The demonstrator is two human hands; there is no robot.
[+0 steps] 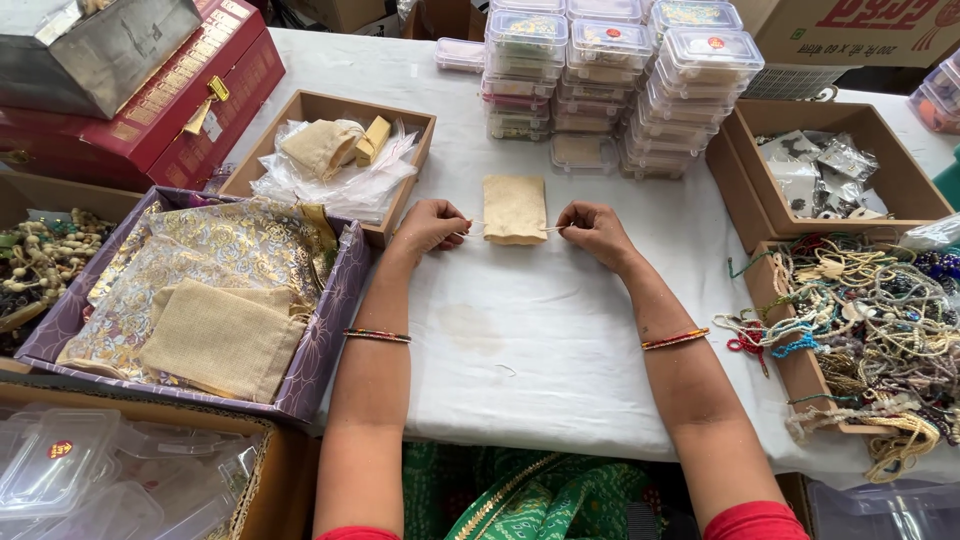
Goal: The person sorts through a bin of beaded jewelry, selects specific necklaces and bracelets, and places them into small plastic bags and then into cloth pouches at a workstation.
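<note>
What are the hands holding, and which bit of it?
A small tan pouch lying on the white table. The left hand and right hand each pinch one of its drawstrings, one on each side of the pouch.

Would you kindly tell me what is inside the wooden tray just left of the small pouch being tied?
The wooden tray holds crumpled clear plastic bags with two beige pouches on top; whatever lies beneath the plastic is hidden.

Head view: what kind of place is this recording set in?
Probably a small packing table for beaded jewellery. Stacked clear plastic boxes stand at the back, a tray of tangled bead strings lies to one side, and both hands, left hand and right hand, pull a small cloth pouch by its drawstrings.
</note>
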